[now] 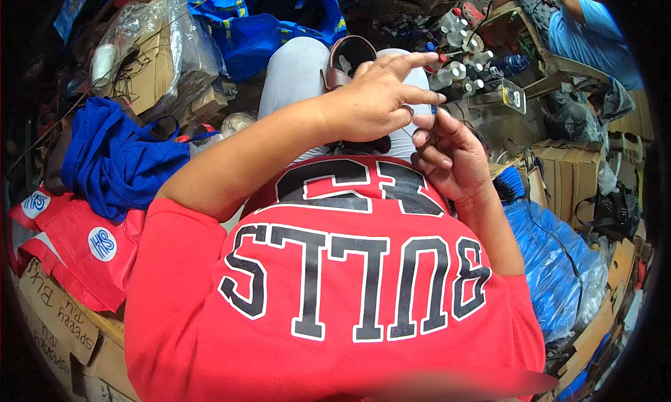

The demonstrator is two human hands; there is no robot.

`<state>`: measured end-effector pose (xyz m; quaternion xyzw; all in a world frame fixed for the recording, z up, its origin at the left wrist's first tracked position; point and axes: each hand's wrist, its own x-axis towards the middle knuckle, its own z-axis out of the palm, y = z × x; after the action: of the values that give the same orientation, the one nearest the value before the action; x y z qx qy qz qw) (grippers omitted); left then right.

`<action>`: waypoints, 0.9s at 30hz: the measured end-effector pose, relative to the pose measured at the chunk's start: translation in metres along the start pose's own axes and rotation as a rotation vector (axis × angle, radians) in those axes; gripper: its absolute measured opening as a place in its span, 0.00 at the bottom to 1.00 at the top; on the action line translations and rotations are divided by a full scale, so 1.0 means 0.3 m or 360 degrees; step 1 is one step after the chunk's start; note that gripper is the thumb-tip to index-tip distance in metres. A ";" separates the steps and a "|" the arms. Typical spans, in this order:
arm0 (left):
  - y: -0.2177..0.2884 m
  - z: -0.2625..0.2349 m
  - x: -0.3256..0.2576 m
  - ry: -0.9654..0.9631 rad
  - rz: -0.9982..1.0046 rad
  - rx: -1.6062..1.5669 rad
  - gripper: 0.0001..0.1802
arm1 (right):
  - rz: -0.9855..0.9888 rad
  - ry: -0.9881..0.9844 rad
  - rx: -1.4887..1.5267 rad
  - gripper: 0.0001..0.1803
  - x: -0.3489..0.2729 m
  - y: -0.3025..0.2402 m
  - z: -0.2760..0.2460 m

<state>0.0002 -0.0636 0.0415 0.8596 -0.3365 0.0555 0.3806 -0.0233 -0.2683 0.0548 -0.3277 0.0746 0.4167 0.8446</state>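
My left hand [377, 98] reaches over my lap from the left, two fingers stretched out and apart, its thumb bent low. Close to its fingertips, my right hand [451, 154] is held palm up with curled fingers. A thin dark strand seems to run near the fingers, but what the right fingers pinch is too small to name. Between my knees, partly behind the left hand, stands a brown leather piece of footwear [337, 77] with a rounded opening and a strap. My grey trouser legs [290, 73] flank it.
Several small bottles [458, 70] stand ahead right, near another person's blue sleeve [594, 49]. A blue bag [244, 31] lies ahead. Blue cloth [115, 157] and a red bag [91, 248] lie left. Blue plastic [545, 262] and a cardboard box [570, 175] are right.
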 end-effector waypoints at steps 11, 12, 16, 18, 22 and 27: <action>0.044 -0.320 -0.031 -0.0350 -0.0643 -0.1438 0.14 | -0.0003 0.0046 -0.0766 0.19 -0.008 -0.051 0.045; 0.066 -0.372 -0.034 -0.0304 -0.0551 -0.1371 0.14 | -0.0136 0.0217 -0.0929 0.19 -0.002 -0.036 0.048; 0.015 -0.490 -0.092 0.0001 -0.0690 -0.0528 0.19 | -0.0306 0.0512 -0.1398 0.20 0.005 0.002 -0.050; -0.116 -0.512 -0.116 0.0071 -0.0703 -0.0271 0.24 | -0.0187 0.0663 -0.1525 0.21 -0.013 0.006 -0.104; -0.375 -0.418 -0.190 0.0128 -0.0938 -0.0216 0.27 | -0.0089 0.0868 -0.1532 0.21 -0.066 0.052 -0.298; -0.632 -0.365 -0.401 0.0310 -0.1273 -0.0282 0.27 | -0.0224 0.0880 -0.1507 0.18 -0.150 0.095 -0.489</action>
<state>0.0430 0.1683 -0.0407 0.8771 0.0578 -0.0449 0.4747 -0.0519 -0.3757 -0.0548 -0.7731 0.0759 0.2456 0.5799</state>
